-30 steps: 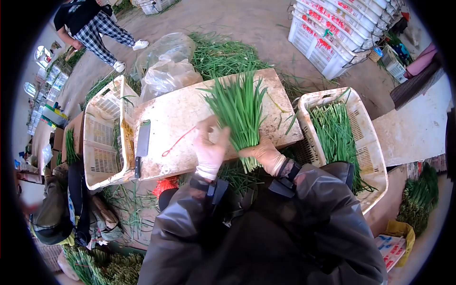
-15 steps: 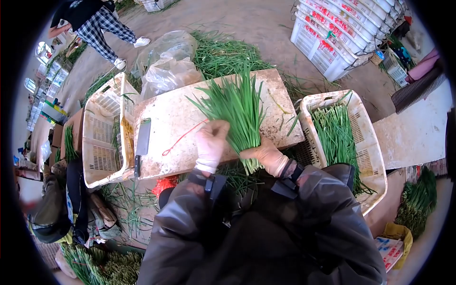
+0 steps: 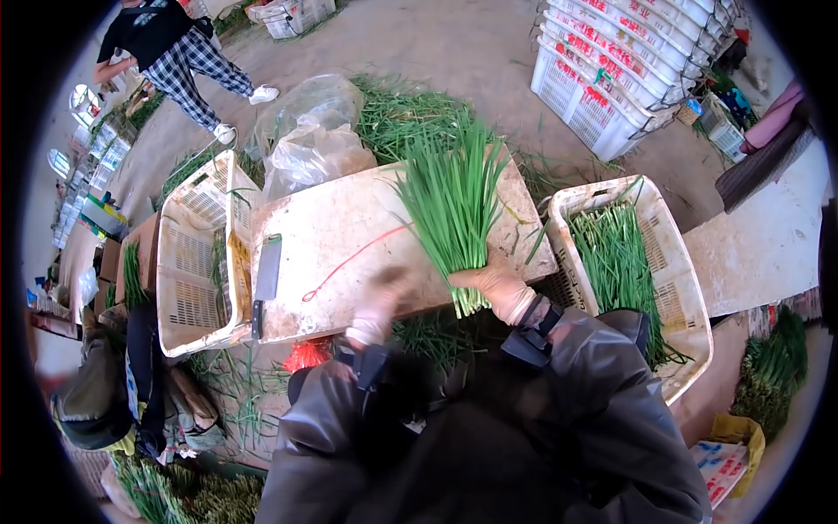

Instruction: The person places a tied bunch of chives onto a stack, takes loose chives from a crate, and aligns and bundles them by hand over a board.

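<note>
My right hand is closed around the lower stems of a bunch of green Chinese chives. The leaves fan out away from me over a worn white board, and the pale cut ends point toward me. A thin red tie with a small loop at its near end lies on the board, and its far end meets the leaves. Just left of the stems, over the board's near edge, my left hand is smeared by motion, its fingers unclear. At the board's left side rests a cleaver with a black handle.
A white crate stands left of the board; another crate, on the right, holds chives. Beyond the board are a clear plastic bag and loose chives. Stacked crates stand far right, and a person far left.
My left hand has drawn back toward me from the bunch and the tie's far end. My right hand still grips the chives, which sit slightly farther right in view. The tie now stretches to the leaves.
</note>
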Tool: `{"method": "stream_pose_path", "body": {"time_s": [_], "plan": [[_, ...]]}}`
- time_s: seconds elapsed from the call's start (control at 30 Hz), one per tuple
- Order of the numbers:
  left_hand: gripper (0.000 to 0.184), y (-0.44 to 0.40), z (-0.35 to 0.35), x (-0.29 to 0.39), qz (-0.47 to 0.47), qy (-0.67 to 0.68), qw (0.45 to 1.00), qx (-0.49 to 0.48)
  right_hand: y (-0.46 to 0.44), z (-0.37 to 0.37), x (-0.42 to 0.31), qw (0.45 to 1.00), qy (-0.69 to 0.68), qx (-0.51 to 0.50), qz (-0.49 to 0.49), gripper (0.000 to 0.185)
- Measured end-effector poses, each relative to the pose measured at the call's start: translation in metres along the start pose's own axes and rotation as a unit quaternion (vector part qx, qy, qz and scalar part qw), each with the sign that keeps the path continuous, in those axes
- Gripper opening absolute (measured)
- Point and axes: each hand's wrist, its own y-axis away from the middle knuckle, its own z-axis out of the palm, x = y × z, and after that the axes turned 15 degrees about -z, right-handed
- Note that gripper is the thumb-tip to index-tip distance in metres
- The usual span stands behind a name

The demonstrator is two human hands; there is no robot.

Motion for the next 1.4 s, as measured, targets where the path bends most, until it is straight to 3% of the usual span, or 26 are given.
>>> {"method": "stream_pose_path", "body": {"time_s": [0.03,0.1,0.17,0.2,0.33,0.43,0.6,0.7,0.73,0.9,1.0,1.1,1.17,1.2,1.3,1.37,1.4], "plan": [[0.072,0.017,0.01,0.009,-0.051,0.002,0.992,-0.119,-0.001,0.002,-0.003,0.998,0.057,-0.009,-0.012,0.073],[0.079,0.023,0.022,0.01,-0.016,-0.042,0.981,-0.191,-0.003,0.005,0.003,0.99,0.131,-0.022,-0.052,0.078],[0.081,0.016,0.031,0.003,0.045,0.016,0.975,-0.215,-0.003,0.012,0.018,0.98,0.164,-0.028,-0.109,0.082],[0.082,0.013,0.034,0.0,0.076,0.046,0.97,-0.226,0.0,0.015,0.02,0.96,0.2,-0.064,-0.186,0.081],[0.069,0.008,0.033,0.0,0.052,0.205,0.954,-0.214,0.02,0.032,-0.003,0.924,0.352,-0.134,-0.07,0.072],[0.067,0.007,0.027,-0.001,0.085,0.237,0.942,-0.22,0.018,0.035,0.0,0.919,0.338,-0.164,-0.118,0.07],[0.061,0.009,0.019,0.016,0.175,0.308,0.921,-0.164,0.015,0.04,0.001,0.916,0.321,-0.207,-0.127,0.076],[0.068,0.003,0.008,0.021,0.201,0.296,0.918,-0.169,0.009,0.043,0.009,0.919,0.3,-0.219,-0.131,0.078],[0.063,0.007,0.009,0.026,0.201,0.309,0.912,-0.178,0.006,0.045,0.008,0.913,0.306,-0.228,-0.142,0.081],[0.052,0.005,-0.001,0.033,0.211,0.285,0.93,-0.099,-0.013,0.051,0.006,0.899,0.291,-0.295,-0.143,0.095],[0.057,0.015,-0.005,0.044,0.25,0.226,0.94,-0.051,-0.029,0.055,0.009,0.921,0.144,-0.327,-0.157,0.101],[0.057,0.033,-0.003,0.056,0.257,0.162,0.953,-0.015,-0.04,0.063,-0.018,0.918,0.136,-0.346,-0.14,0.097],[0.056,0.04,-0.008,0.062,0.245,0.075,0.966,0.014,-0.047,0.064,-0.006,0.915,0.142,-0.327,-0.188,0.081],[0.046,0.047,-0.008,0.066,0.266,-0.002,0.962,0.054,-0.052,0.062,-0.003,0.911,0.159,-0.329,-0.191,0.077],[0.044,0.032,-0.024,0.049,0.361,-0.209,0.903,0.108,-0.059,0.062,0.011,0.903,0.2,-0.308,-0.224,0.064],[0.042,0.025,-0.025,0.044,0.284,-0.122,0.948,0.072,-0.058,0.066,0.01,0.91,0.176,-0.29,-0.239,0.063],[0.042,0.019,-0.027,0.039,0.261,-0.101,0.959,0.05,-0.055,0.067,0.009,0.929,0.134,-0.281,-0.2,0.064]]}}
